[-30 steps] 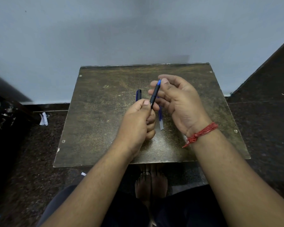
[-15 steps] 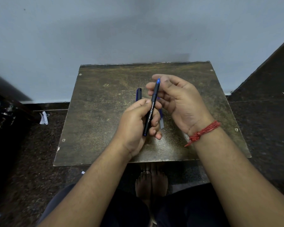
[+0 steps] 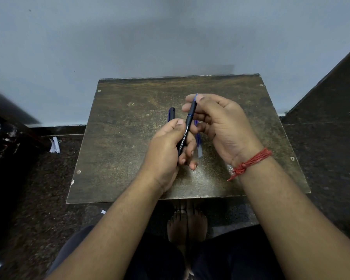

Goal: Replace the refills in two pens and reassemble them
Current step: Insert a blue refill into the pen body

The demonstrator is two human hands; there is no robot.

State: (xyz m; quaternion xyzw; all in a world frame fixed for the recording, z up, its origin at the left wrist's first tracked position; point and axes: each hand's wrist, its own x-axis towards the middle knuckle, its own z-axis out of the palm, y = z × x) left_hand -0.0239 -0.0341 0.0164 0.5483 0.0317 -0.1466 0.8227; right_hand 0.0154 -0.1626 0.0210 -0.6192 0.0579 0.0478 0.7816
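I hold a black pen (image 3: 187,129) with a blue tip upright-tilted above the middle of the small brown table (image 3: 119,142). My left hand (image 3: 168,150) grips its lower barrel between thumb and fingers. My right hand (image 3: 220,126) pinches the grip section near the blue tip. On the table behind my left hand lies a second dark blue pen (image 3: 171,113), mostly hidden. A clear refill with blue ink (image 3: 198,146) lies on the table between my hands, partly covered by my fingers.
The table stands against a pale wall, on a dark speckled floor. A scrap of white paper (image 3: 54,145) lies on the floor to the left. My bare feet (image 3: 187,223) show under the table's near edge.
The black pen's barrel now shows below my left thumb, where a second ago my left fist covered it. My left fingers have loosened along it. My right hand stays at the tip.
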